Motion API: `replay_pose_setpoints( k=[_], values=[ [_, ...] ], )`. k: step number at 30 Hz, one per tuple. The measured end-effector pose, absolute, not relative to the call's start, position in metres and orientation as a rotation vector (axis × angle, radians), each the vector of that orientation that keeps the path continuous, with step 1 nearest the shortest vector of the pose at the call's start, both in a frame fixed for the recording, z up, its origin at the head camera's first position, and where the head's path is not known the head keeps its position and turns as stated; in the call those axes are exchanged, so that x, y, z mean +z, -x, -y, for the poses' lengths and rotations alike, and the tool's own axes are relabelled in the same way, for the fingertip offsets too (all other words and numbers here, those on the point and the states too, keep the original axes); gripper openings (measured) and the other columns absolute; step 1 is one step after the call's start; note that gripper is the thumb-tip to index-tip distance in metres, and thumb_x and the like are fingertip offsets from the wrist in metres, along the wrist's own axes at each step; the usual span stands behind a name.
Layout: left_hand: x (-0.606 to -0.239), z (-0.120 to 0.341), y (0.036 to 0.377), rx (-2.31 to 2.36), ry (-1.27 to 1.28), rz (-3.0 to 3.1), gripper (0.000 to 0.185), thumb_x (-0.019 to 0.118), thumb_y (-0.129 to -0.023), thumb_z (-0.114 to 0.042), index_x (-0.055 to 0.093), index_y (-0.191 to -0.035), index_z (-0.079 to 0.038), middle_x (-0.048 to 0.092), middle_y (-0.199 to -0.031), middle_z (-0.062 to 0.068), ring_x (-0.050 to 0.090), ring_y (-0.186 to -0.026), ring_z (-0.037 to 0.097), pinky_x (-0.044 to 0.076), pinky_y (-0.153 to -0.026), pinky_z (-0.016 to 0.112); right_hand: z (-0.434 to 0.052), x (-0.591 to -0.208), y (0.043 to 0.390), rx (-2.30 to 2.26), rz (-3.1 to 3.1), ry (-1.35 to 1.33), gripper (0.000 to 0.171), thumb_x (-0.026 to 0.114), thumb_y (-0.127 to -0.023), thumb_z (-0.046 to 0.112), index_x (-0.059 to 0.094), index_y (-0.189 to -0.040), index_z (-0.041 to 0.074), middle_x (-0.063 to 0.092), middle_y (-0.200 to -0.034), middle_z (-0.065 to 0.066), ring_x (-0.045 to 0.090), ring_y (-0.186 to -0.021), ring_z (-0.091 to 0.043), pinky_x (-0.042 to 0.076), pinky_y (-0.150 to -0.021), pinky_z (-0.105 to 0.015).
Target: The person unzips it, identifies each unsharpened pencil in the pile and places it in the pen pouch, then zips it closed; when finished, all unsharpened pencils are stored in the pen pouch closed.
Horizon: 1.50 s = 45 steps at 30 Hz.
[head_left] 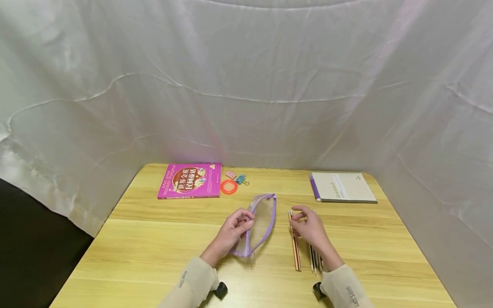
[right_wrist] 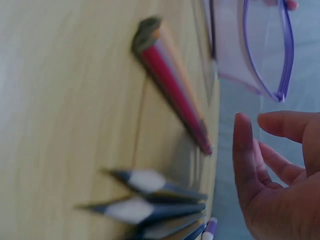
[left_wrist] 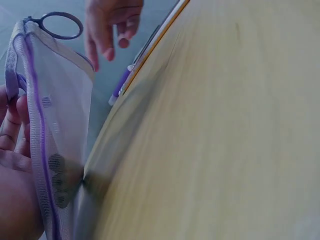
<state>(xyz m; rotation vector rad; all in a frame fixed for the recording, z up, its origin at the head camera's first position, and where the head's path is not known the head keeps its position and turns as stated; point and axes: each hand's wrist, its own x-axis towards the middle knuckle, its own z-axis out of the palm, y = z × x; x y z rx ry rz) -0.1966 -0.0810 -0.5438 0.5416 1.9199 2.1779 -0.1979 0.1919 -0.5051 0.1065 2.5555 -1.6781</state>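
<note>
Left hand [head_left: 231, 231]: fingers curled on the rim of a clear purple-trimmed pencil pouch [head_left: 259, 226], mid-table. Right hand [head_left: 310, 227]: fingers loose, apart, empty, over pencils [head_left: 295, 248] beside the pouch.

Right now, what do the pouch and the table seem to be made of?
The pouch looks like clear soft plastic or fine mesh with purple fabric edging: the table shows through it and it sags in the left hand. The table looks like pale wood or wood-look laminate, smooth and matte, with long grain lines; which of the two cannot be told.
</note>
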Motion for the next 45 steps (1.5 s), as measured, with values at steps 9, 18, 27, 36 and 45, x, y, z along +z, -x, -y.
replay_pose_setpoints(
  k=[9, 18, 27, 36, 45],
  values=[
    [-0.549, 0.080, 0.195, 2.207, -0.457, -1.867, 0.028, 0.060, -0.104, -0.011, 0.055, -0.123, 0.008, 0.058, -0.094, -0.004, 0.051, -0.075, 0.005, 0.044, -0.066, 0.019, -0.200, -0.517, 0.197, -1.505, -2.658, -0.129, 0.044, 0.069, -0.089, -0.006, 0.062, -0.132, -0.003, 0.066, -0.100, -0.018, 0.067, -0.062, -0.022, 0.059, -0.058, -0.033],
    [-0.553, 0.078, 0.194, 2.198, -0.461, -1.867, 0.030, 0.061, -0.103, -0.011, 0.054, -0.124, 0.009, 0.058, -0.093, -0.005, 0.050, -0.075, 0.005, 0.044, -0.066, 0.018, -0.203, -0.522, 0.199, -1.397, -2.692, -0.088, 0.047, 0.069, -0.086, -0.009, 0.063, -0.132, 0.000, 0.066, -0.100, -0.015, 0.062, -0.072, -0.019, 0.055, -0.060, -0.031],
    [-0.556, 0.078, 0.193, 2.203, -0.450, -1.861, 0.028, 0.061, -0.103, -0.011, 0.055, -0.122, 0.008, 0.057, -0.092, -0.004, 0.051, -0.076, 0.006, 0.044, -0.068, 0.019, -0.202, -0.523, 0.204, -1.172, -2.820, -0.027, 0.055, 0.077, -0.075, -0.005, 0.066, -0.129, 0.001, 0.068, -0.095, -0.008, 0.059, -0.086, -0.022, 0.052, -0.074, -0.035],
    [-0.554, 0.078, 0.194, 2.205, -0.441, -1.856, 0.028, 0.061, -0.103, -0.011, 0.054, -0.122, 0.009, 0.058, -0.092, -0.005, 0.051, -0.077, 0.006, 0.045, -0.069, 0.019, -0.201, -0.522, 0.207, -1.098, -2.842, 0.005, 0.056, 0.074, -0.078, -0.002, 0.062, -0.133, -0.003, 0.066, -0.080, -0.005, 0.057, -0.066, -0.017, 0.047, -0.061, -0.030],
    [-0.557, 0.078, 0.194, 2.220, -0.479, -1.828, 0.030, 0.060, -0.103, -0.009, 0.051, -0.123, 0.011, 0.058, -0.090, -0.007, 0.051, -0.075, 0.006, 0.045, -0.068, 0.020, -0.208, -0.515, 0.211, -1.278, -2.706, -0.045, 0.054, 0.068, -0.084, 0.002, 0.058, -0.137, -0.005, 0.070, -0.083, -0.008, 0.060, -0.060, -0.015, 0.048, -0.052, -0.028]
  ],
)
